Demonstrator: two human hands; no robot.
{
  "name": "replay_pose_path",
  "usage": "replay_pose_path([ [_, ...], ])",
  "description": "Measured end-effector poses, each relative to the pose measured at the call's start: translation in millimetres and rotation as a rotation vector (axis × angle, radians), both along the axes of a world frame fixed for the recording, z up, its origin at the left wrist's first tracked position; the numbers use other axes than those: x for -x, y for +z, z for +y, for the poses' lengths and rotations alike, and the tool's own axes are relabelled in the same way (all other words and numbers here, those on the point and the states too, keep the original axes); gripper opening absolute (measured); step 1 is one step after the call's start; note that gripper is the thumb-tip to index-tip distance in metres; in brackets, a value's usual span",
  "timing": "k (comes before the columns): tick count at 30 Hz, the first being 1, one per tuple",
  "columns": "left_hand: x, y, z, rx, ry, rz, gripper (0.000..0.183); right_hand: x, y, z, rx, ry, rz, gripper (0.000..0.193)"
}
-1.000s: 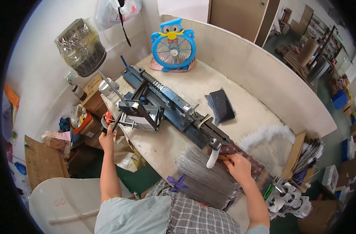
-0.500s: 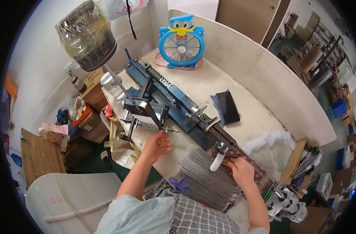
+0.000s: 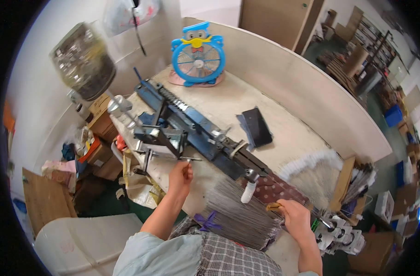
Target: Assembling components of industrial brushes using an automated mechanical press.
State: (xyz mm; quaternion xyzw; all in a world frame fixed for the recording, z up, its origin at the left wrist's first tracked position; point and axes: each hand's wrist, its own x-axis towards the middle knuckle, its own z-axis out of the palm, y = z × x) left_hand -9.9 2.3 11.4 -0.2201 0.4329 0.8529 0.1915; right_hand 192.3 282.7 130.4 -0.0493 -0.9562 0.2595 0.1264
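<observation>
My left hand (image 3: 179, 178) is closed, its fingertips at a thin metal rod (image 3: 191, 159) that sticks out from the black metal bracket (image 3: 157, 138). Whether something small is pinched there is hidden. My right hand (image 3: 296, 218) grips a small brown, curved tool (image 3: 274, 207), its exact kind unclear. It hovers right of a white-handled lever (image 3: 249, 191) on the long blue metal machine (image 3: 191, 120). Between my arms lies a thick bundle of thin grey wires (image 3: 240, 207), beside a purple ribbon (image 3: 208, 221).
A dark phone (image 3: 257, 128) lies beyond the machine, near a blue cartoon-shaped fan (image 3: 198, 60). White-tipped wires (image 3: 311, 170) are fanned out at right, by a cardboard piece (image 3: 342, 185). A white metal mechanism (image 3: 339, 237) stands at lower right. A plastic-wrapped drum (image 3: 83, 62) rises at left.
My right hand has moved right, away from the lever, and the brown tool now shows more. My left fingers have drawn together at the rod. The whole view has shifted slightly.
</observation>
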Motion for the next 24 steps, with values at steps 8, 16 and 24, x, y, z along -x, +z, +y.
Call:
replay_pose_path([
  [8,-102.5,74.4,131.4,-0.027,-0.741,0.315,0.019,1.9,7.2,37.5,0.155,-0.215,0.103,0.016],
  [16,-113.4,54.1,177.9,0.088,-0.802,0.498,0.018,-15.4,-4.8,55.8,0.475,-0.220,-0.048,0.018],
  [24,-106.8,61.2,169.9,0.065,-0.588,0.375,0.016,-12.6,2.7,55.4,0.120,-0.017,0.171,0.015],
])
